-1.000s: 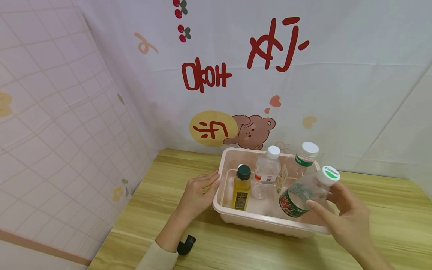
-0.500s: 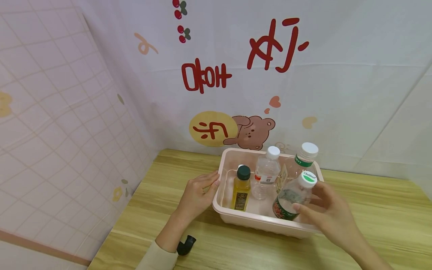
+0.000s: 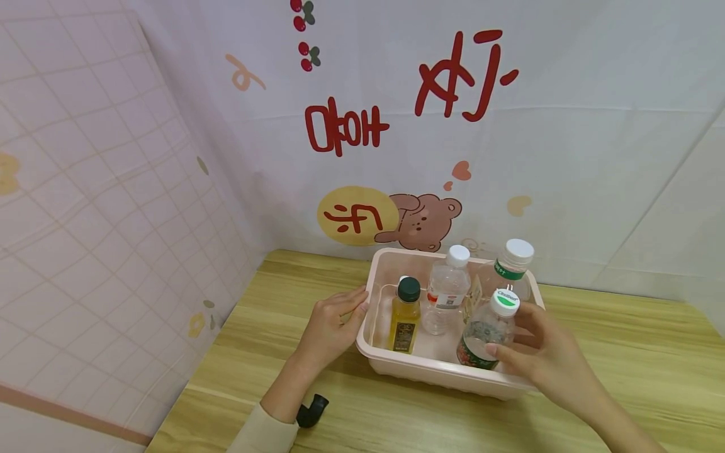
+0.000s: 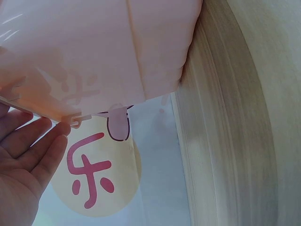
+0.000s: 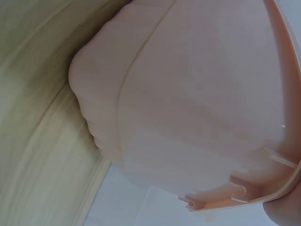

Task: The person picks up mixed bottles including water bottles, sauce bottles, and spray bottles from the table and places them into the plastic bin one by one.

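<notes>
A pale pink plastic bin stands on the table, with several bottles upright in it. My left hand touches its left rim; in the left wrist view the fairly straight fingers meet the rim's edge. Inside the bin's front right part, my right hand holds a clear plastic bottle with a white cap and a dark green and red label, thumb on its near side. Only a bit of the right hand shows at the corner of the right wrist view, beyond the bin's rim.
In the bin stand a small bottle of yellow liquid, a clear bottle and a taller white-capped bottle. A black elbow-shaped piece lies by the left forearm. A printed cloth wall rises behind the table.
The right hand has moved left with the clear bottle, which has gone from tilted over the bin's right side to nearly upright inside it. The left hand has stayed at the rim.
</notes>
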`<action>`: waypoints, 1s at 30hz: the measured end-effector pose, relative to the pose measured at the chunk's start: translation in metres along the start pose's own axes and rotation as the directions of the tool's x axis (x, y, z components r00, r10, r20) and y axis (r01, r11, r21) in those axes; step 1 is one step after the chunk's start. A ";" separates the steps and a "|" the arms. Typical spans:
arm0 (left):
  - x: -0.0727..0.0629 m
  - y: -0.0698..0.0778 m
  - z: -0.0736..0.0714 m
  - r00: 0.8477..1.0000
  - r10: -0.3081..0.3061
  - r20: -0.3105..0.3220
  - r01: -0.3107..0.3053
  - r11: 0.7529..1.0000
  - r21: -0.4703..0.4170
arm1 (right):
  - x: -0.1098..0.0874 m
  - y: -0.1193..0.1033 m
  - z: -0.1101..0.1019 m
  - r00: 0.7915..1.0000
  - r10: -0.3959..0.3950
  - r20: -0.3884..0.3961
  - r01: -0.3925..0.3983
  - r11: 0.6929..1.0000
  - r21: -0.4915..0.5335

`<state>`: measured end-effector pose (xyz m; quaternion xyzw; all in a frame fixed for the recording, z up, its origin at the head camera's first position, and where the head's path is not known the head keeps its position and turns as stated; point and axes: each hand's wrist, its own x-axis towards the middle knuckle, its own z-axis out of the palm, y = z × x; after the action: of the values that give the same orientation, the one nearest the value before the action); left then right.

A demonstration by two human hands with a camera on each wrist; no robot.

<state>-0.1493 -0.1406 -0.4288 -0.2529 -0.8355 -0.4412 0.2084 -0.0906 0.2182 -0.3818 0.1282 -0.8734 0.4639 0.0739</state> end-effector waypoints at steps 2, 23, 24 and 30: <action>0.000 0.000 0.000 1.000 0.001 -0.001 -0.001 1.000 0.002 | 0.000 0.000 0.000 1.000 -0.011 0.001 0.011 1.000 -0.008; -0.001 0.000 0.001 1.000 -0.012 -0.001 0.012 1.000 -0.008 | -0.005 0.004 0.003 0.987 -0.160 0.009 0.160 0.987 0.025; -0.001 0.000 0.001 1.000 -0.017 -0.001 0.017 1.000 -0.010 | -0.005 0.004 0.003 0.986 -0.164 0.009 0.163 0.986 0.022; -0.001 0.000 0.001 1.000 -0.017 0.000 0.017 1.000 -0.009 | -0.005 0.005 0.002 0.986 -0.168 0.005 0.168 0.986 0.000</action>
<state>-0.1487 -0.1400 -0.4293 -0.2467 -0.8354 -0.4469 0.2037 -0.0868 0.2195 -0.3883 0.2026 -0.8598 0.4555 0.1106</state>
